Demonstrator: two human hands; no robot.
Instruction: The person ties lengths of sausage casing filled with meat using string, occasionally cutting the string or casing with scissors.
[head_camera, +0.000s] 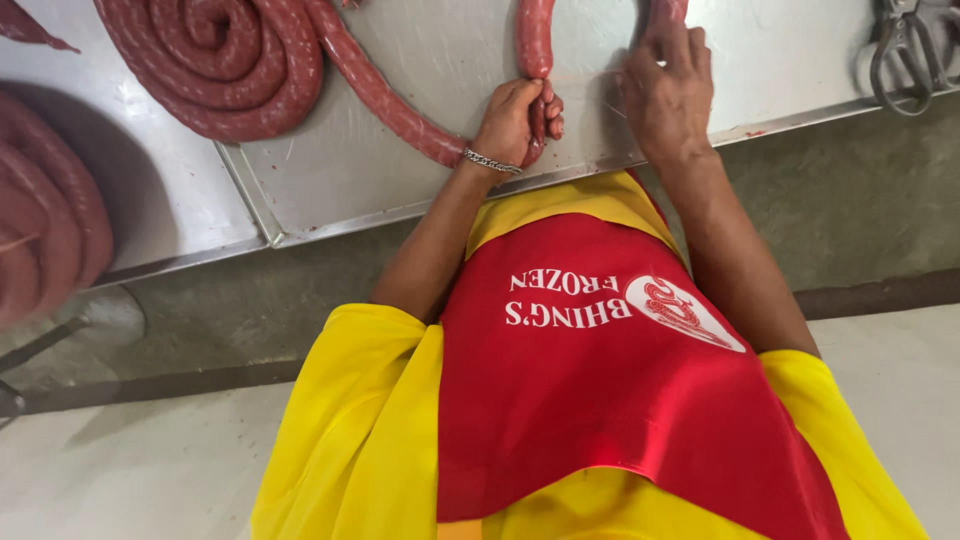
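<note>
Item: sausage rope (400, 105), trailing from its coil (215, 60) across the steel counter (420, 190); your left hand (515, 120) has its fingers clamped on a pinch point near the edge, your right hand (668, 95) presses loosely curled fingers on the next length (535, 35), steadying it.

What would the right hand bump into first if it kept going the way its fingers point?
The right hand points across the metal table, away from the person. Its fingertips already touch a red sausage end at the picture's edge; beyond is out of view.
</note>
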